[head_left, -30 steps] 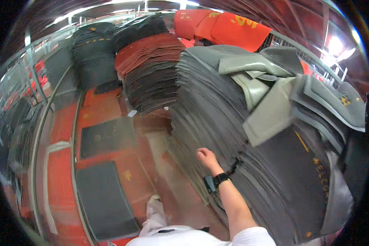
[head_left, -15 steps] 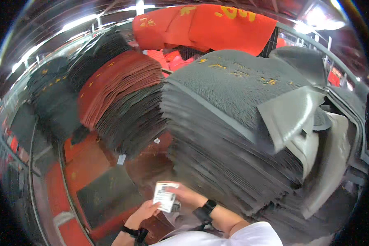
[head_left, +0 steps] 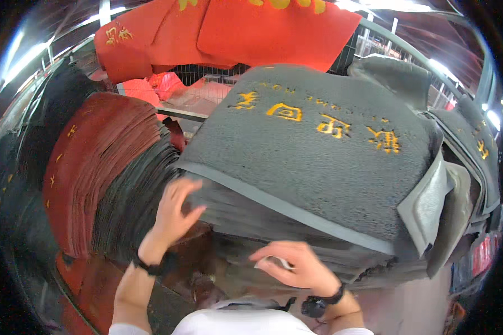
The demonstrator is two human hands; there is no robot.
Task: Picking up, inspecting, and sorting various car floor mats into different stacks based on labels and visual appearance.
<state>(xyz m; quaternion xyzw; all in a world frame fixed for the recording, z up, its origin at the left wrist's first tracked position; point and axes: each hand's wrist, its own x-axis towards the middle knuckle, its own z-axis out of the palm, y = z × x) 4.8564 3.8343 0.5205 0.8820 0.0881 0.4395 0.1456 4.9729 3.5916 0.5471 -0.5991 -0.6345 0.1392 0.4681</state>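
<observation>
A tall stack of grey doormats (head_left: 313, 151) with yellow lettering and a smooth grey border fills the middle and right. My left hand (head_left: 176, 215) is close to the near left corner of its top mat, thumb and fingers apart, with nothing in it. Whether its fingertips touch the edge cannot be made out. Lower down, my right hand (head_left: 299, 265) curls in front of the stack's near side. A bit of white paper (head_left: 282, 261) shows between its thumb and fingers, the rest hidden by the hand.
To the left stands a stack of dark red mats (head_left: 100, 145) on top of dark grey ones (head_left: 137, 195). Bright red mats (head_left: 274, 36) hang over a wire fence (head_left: 207, 72) at the back. Bent grey mat corners (head_left: 425, 201) stick out on the right.
Both hands held a printed white card together low in front; now they are apart. My left hand has risen to the mat stack. My view has turned right and closer to the stack.
</observation>
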